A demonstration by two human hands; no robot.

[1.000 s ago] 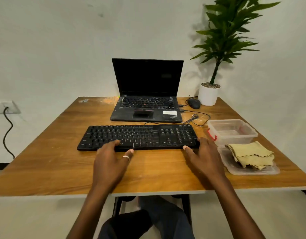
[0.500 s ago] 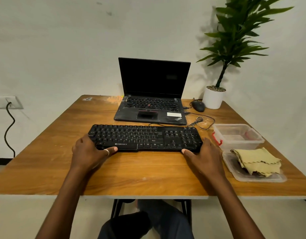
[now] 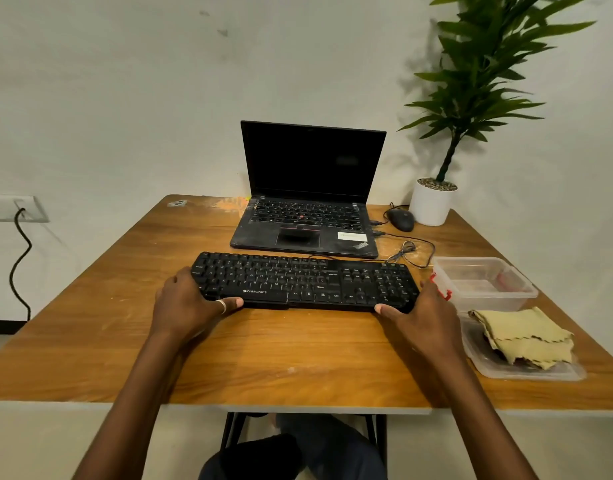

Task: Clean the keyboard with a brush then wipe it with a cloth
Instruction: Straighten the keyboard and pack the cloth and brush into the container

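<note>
Positioning step, no brushing yet: left hand (image 3: 187, 303) and right hand (image 3: 422, 313) each clasp one end of keyboard (image 3: 305, 278), mid-table; cloth (image 3: 526, 337) at its 4 o'clock; no brush visible, so next move is probably finding one

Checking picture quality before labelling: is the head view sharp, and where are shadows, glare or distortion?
Head view: sharp on the keyboard, brand lettering legible; the plant casts a soft shadow on the wall beside it; the laptop screen shows a faint reflection; wide-angle stretch skews the wall socket at the frame edge.
</note>
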